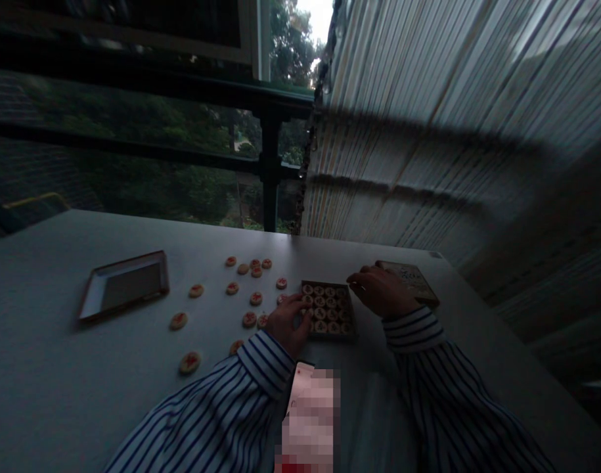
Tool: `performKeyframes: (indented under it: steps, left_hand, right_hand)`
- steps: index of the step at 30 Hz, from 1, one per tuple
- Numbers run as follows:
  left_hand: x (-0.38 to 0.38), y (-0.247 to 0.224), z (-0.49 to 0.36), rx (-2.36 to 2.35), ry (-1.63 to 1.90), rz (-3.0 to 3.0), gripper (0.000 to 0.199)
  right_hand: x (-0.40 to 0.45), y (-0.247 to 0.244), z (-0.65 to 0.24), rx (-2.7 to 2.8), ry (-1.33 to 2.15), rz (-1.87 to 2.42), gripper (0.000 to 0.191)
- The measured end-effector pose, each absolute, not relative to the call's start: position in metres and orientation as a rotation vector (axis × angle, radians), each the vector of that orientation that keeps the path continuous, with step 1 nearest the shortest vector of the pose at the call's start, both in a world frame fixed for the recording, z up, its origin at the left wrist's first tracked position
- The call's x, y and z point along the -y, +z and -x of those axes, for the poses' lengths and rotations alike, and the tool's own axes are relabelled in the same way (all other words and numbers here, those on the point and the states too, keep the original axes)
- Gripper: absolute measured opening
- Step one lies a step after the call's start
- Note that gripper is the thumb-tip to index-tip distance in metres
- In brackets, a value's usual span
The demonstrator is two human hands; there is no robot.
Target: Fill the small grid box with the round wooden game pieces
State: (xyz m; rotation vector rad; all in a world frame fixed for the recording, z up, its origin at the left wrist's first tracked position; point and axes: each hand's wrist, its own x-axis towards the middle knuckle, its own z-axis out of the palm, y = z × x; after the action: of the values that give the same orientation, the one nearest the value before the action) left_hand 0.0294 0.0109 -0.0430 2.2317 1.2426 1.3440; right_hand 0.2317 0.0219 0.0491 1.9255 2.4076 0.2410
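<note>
A shallow square box (333, 337) holds rows of round Chinese chess pieces (332, 303) with dark characters. My left hand (289, 324) is at its left side, fingers bent around that edge, thumb over the rim. Just right of the box hovers my right hand (385, 290), its fingers loosely bent and pointing left, with nothing visible in them. Behind it, partly covered, lies a flat box with writing on its top (411, 281). Loose pieces with red characters (255, 299) are scattered left of my left hand, some touching or overlapping.
An upturned tray-like lid (163, 276) lies on the white table (117, 374) at the left. A phone (303, 374) rests near my left wrist, its screen partly pixelated. Beyond the table are a dark railing (270, 157) and a striped curtain (374, 151) at the right.
</note>
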Motion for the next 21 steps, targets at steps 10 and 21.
performKeyframes:
  steps: [10, 21]
  left_hand:
    - [-0.012, -0.043, -0.028, -1.248, 1.314, -2.257, 0.018]
    - [-0.016, -0.05, -0.028, -1.268, 1.342, -2.311, 0.019]
  right_hand:
    - [-0.016, 0.059, -0.23, -2.389, 0.282, -1.97, 0.027]
    - [0.013, 0.055, -0.231, -2.515, 0.146, -2.04, 0.031]
